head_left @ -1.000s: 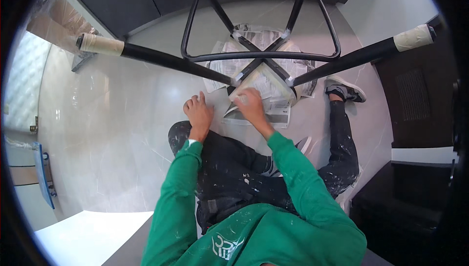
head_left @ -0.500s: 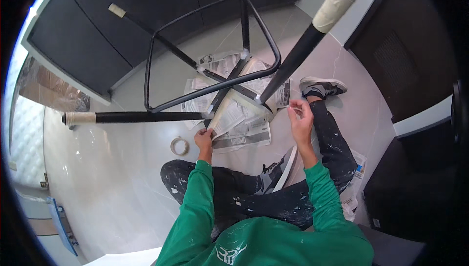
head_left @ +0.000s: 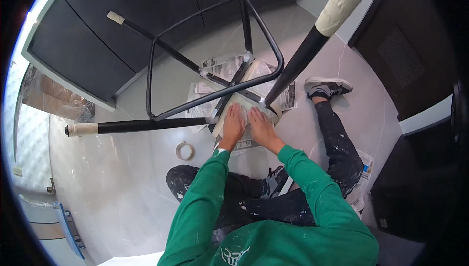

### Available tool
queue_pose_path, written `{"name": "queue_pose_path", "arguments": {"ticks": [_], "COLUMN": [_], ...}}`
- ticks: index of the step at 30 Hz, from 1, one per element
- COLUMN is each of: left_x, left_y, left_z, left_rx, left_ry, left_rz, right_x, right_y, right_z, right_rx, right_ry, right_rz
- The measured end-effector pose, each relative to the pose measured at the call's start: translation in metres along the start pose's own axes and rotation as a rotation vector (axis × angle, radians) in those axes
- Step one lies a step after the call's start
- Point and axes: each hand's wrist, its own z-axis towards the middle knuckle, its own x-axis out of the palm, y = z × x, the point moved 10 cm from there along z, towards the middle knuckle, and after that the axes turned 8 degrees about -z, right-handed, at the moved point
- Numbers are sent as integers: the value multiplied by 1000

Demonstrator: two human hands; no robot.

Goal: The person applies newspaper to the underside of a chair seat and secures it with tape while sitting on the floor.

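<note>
In front of me a stool with black metal legs (head_left: 299,67) stands upside down, its bent footrest frame (head_left: 205,105) raised above the crossed bars (head_left: 239,73). Cream masking tape (head_left: 337,10) wraps the leg ends. Sheets of newspaper (head_left: 288,96) lie under and around the seat. My left hand (head_left: 233,125) rests with fingers stretched on the pale surface at the near side of the crossed bars. Beside it, a small gap away, my right hand (head_left: 262,126) lies on the same surface, fingers extended. Their palms hide what is directly beneath.
A roll of masking tape (head_left: 178,153) lies on the floor left of my hands. Dark cabinets (head_left: 146,12) line the far side. Plastic-wrapped cardboard (head_left: 58,95) stands at the left. More newspaper (head_left: 359,193) lies beyond my right leg.
My left hand has let go of the paper or tape edge it pinched and moved right and up. My right hand has come left, down onto the surface beside it.
</note>
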Motion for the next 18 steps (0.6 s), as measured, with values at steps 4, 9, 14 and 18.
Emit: {"name": "queue_pose_path", "arguments": {"ticks": [4,9,14,18], "left_x": [47,17,-48,-144], "left_y": [9,2,34,50], "left_z": [34,46,-81,-125], "left_rx": [-250,-153,-689,-720], "left_ry": [286,48,-377,-944], "left_rz": [40,-2,-511,-419], "right_x": [27,-6,-188,-334], "right_y": [-16,-6,52,134], "right_z": [-12,-4,-10,33], "right_rx": [62,27,-112,-432], "right_ry": [149,-14,-333,-479], "right_rz": [-144,39,221,96]}}
